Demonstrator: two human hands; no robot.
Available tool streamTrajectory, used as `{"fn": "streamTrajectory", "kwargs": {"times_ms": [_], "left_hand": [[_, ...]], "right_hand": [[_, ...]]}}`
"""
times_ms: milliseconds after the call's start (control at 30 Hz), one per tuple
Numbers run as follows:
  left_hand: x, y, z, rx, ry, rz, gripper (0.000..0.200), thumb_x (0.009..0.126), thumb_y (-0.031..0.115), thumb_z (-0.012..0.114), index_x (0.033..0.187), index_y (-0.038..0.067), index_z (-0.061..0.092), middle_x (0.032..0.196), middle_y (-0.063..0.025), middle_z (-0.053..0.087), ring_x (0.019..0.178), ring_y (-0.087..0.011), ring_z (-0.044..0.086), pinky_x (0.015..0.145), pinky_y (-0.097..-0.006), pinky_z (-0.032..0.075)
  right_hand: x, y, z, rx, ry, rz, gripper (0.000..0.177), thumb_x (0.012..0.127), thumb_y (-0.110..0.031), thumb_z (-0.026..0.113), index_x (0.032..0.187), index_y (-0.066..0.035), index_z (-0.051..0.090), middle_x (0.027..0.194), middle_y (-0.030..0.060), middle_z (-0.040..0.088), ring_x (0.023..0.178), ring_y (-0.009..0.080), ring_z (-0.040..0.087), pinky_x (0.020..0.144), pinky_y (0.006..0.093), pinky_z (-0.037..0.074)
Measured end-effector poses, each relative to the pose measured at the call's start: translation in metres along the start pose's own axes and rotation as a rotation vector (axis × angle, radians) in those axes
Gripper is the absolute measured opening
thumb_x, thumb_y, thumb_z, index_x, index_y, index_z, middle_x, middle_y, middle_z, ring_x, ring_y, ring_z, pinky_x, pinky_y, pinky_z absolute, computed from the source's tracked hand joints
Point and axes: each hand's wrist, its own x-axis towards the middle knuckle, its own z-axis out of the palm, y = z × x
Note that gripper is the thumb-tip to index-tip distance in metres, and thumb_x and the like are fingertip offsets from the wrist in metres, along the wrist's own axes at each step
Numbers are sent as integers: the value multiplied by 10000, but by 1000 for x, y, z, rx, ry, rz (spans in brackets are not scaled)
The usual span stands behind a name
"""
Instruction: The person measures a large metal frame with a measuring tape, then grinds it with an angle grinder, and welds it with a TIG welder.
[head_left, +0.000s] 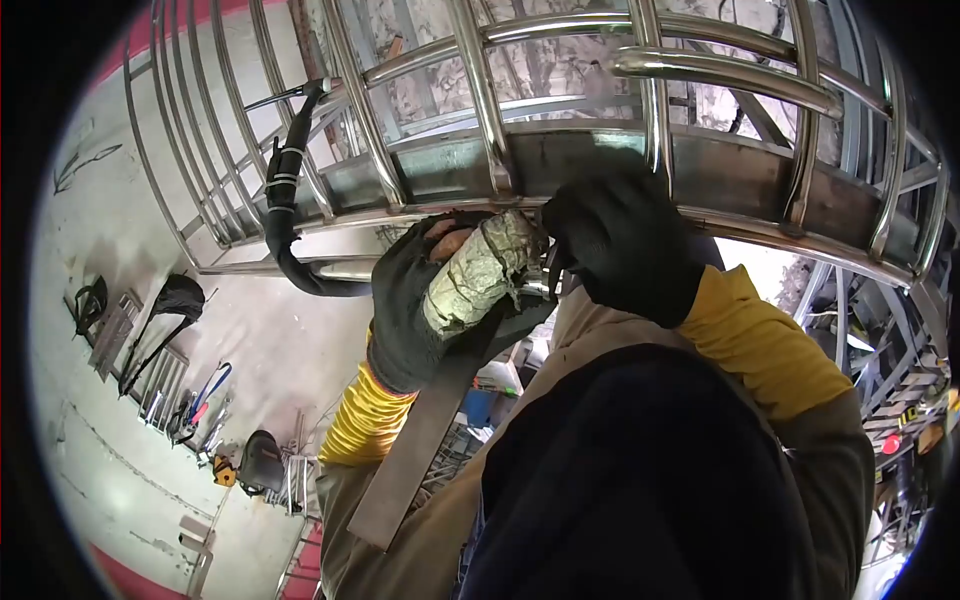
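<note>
**Q:** Head view. What have you got hold of?

**A:** My left hand (405, 310), black glove, has its fingers (395, 280) closed tight round a wrapped handle (480, 275). It's a dirty, taped cylinder, tilted, with its top end up against the lower rail of the steel frame (480, 110). A flat steel strip (415, 450) runs down from under that hand towards my body.

**Q:** And the right?

**A:** My right hand (625, 245) is curled just beside the handle's top, touching the same rail. I can't tell if it grips anything, as the glove hides it.

**Q:** How far along?

**A:** Hard to judge. The polished bars look fixed to the dark band (590, 160) already. There's no arc or spark at the spot between my hands, so that spot reads as unfinished.

**Q:** Anything else around?

**A:** A black hose (283, 215) hangs looped through the frame on the left. Tools lie on the floor (120, 470) well below.
</note>
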Motion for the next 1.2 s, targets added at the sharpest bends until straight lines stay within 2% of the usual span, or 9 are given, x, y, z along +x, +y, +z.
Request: {"fn": "streamTrajectory", "kwargs": {"times_ms": [100, 333, 400, 600, 633, 667, 733, 967, 1200], "left_hand": [[-6, 0, 1, 106, -14, 3, 569, 748, 36, 940, 1241, -27, 664, 1097, -128, 774, 990, -219, 755, 881, -311, 599], [-8, -6, 10, -2, 57, 50, 702, 753, 11, 933, 1363, 40, 585, 1221, -155, 723, 1053, -221, 742, 874, -323, 614], [-7, -9, 12, -28, 77, 61, 743, 755, 4, 931, 1397, 59, 562, 1256, -163, 708, 1071, -221, 738, 872, -327, 618], [-12, -15, 19, -112, 150, 110, 868, 760, -18, 925, 1501, 116, 494, 1362, -186, 663, 1125, -222, 727, 866, -337, 631], [-15, -19, 15, -79, 102, 4, 918, 751, -30, 926, 1522, 150, 463, 1456, -196, 589, 1225, -249, 688, 907, -369, 630], [-18, -18, 12, -79, 103, 7, 918, 751, -30, 926, 1522, 150, 463, 1456, -196, 589, 1225, -249, 688, 907, -369, 630], [-20, -10, 6, -169, -71, -245, 940, 742, -31, 935, 1530, 144, 453, 1443, -191, 596, 1276, -285, 662, 931, -398, 629], [-25, -34, 24, -78, 146, 29, 928, 766, -24, 925, 1546, 171, 462, 1410, -187, 622, 1246, -293, 676, 921, -394, 627], [-11, -15, 15, -137, 76, 54, 933, 770, -38, 913, 1559, 149, 452, 1375, -167, 644, 1186, -263, 694, 897, -388, 631]], "right_hand": [[1, 0, -4, -11, 8, -29, 354, 735, -148, 711, 1074, -47, 729, 1141, 142, 690, 1077, 335, 651, 1008, 507, 494], [2, -1, -6, 5, 46, -57, 375, 701, -166, 734, 1044, -15, 734, 1094, 152, 696, 1013, 337, 670, 957, 501, 524], [4, 0, -4, -45, 145, -78, 218, 870, -249, 711, 1063, -148, 720, 947, 13, 669, 898, 210, 648, 849, 409, 511], [7, 2, 0, -18, 179, -76, 211, 855, -231, 729, 1037, -125, 714, 934, 19, 667, 879, 216, 646, 832, 391, 513], [7, 2, 0, -20, 181, -77, 211, 855, -231, 729, 1037, -125, 714, 934, 19, 667, 879, 216, 646, 832, 391, 513], [7, 2, -1, -26, 193, -90, 207, 853, -231, 731, 1029, -124, 710, 935, 20, 666, 877, 219, 647, 837, 392, 515], [7, 2, -1, -33, 202, -100, 203, 851, -230, 733, 1022, -122, 706, 935, 22, 665, 874, 222, 647, 841, 394, 517], [6, 2, 1, -26, 235, -96, 208, 846, -219, 737, 1025, -117, 710, 938, 38, 665, 897, 227, 655, 859, 399, 525], [5, 2, 4, -40, 274, -114, 233, 836, -220, 743, 1028, -91, 722, 955, 55, 676, 897, 234, 660, 853, 400, 537]]}}
